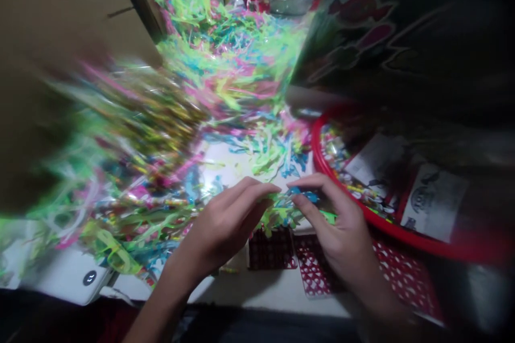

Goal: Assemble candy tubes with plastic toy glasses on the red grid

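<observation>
One head-worn view looks forward and steeply down (close in) over the cluttered tabletop [229, 292].

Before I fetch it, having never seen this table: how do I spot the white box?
From the large round red plastic tub, cross leftward past the left hand to the near table edge. There lies a flat white box. Unlike the yellow-green plastic glasses beside it, it bears a small round black display with lit marks.

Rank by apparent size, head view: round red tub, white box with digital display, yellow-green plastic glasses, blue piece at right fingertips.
1. Round red tub
2. White box
3. Yellow-green glasses
4. Blue piece, partly covered by the right hand
</observation>
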Demonstrator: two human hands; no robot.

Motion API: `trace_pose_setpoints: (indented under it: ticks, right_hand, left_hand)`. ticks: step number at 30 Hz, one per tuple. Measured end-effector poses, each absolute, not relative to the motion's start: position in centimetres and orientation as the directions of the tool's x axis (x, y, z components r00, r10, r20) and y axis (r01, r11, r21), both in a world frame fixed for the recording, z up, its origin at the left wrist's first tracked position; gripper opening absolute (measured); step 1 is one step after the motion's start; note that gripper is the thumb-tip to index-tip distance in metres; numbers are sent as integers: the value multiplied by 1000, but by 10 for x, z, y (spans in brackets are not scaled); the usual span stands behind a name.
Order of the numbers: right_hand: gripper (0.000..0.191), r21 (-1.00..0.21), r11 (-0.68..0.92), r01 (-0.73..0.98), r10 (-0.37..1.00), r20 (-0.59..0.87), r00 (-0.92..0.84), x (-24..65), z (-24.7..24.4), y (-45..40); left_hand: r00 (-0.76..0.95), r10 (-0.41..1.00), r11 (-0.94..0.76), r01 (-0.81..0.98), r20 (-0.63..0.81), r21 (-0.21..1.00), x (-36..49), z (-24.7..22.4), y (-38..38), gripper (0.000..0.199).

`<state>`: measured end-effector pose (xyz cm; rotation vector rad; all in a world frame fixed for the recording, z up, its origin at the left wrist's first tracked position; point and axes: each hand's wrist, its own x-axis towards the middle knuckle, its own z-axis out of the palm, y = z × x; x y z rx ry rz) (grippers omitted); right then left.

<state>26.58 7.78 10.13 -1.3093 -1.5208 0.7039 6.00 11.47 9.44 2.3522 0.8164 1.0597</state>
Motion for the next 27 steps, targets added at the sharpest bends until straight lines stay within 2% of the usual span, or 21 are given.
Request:
trace_pose_setpoints:
  ticks: [7, 11, 13, 18, 23, 27]
  right_hand:
    - [10, -892, 290, 347, 956, 287, -63, 267, 104, 76]
    - [32, -904, 241, 352, 970, 236, -58, 276, 106, 67]
    - [36, -906, 198, 375, 978, 209, -11, 280, 107, 61]
    - [24, -860, 163, 484, 970, 229, 81, 277, 113, 55]
    - [25, -862, 170, 478, 958, 258, 124, 267, 114, 61]
    - [26, -860, 194, 472, 950, 284, 128, 265, 113, 64]
  left_hand:
    - [547, 678, -717, 344, 492, 606, 65, 99, 116, 32]
    - [530, 710, -685, 366, 464, 630, 66, 102, 115, 32]
    - [526, 708, -692, 380, 472, 614, 66, 105, 114, 32]
    - [563, 671, -735, 417, 483, 534, 66, 113, 113, 34]
    - [583, 663, -737, 399, 469, 546, 67, 115, 117, 36]
    - [601, 646, -757, 426, 471, 495, 68, 113, 122, 33]
